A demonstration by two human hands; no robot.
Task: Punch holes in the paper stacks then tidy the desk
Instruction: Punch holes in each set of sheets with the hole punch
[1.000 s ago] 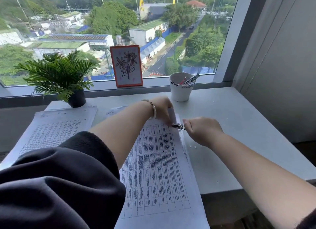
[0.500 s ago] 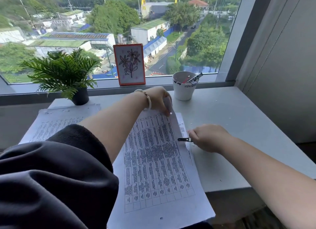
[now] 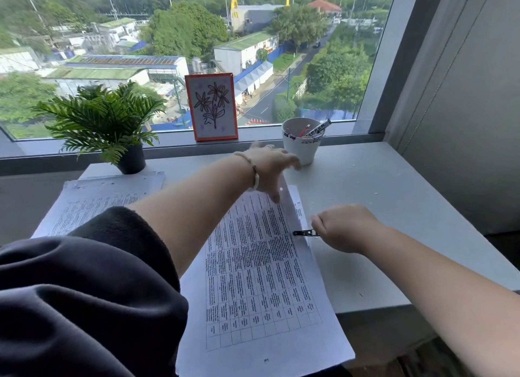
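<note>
On the pale, matte bench (image 3: 394, 185) under the window, a thick paper stack (image 3: 264, 286) printed with a dense table lies askew, its near corner hanging past the bench's front edge. The right hand (image 3: 347, 229) is clenched around a small black metal hole punch (image 3: 305, 232), whose slim nose bites the stack's right edge about halfway up. The left hand (image 3: 270, 167), fingers spread and released, hovers blurred over the stack's far corner, just beside a smooth white cup (image 3: 301, 151) holding markers. A second paper stack (image 3: 104, 199), holes along its top edge, lies flat at the left, beside a feathery green plant (image 3: 101, 120) in a dark pot. An orange-framed flower drawing (image 3: 211, 106) leans on the sill. Tiny white paper dots (image 3: 357, 183) speckle the bench. Half a second ago the left hand pressed the far corner down; now it has lifted toward the cup, while the punch stays at the same edge.
</note>
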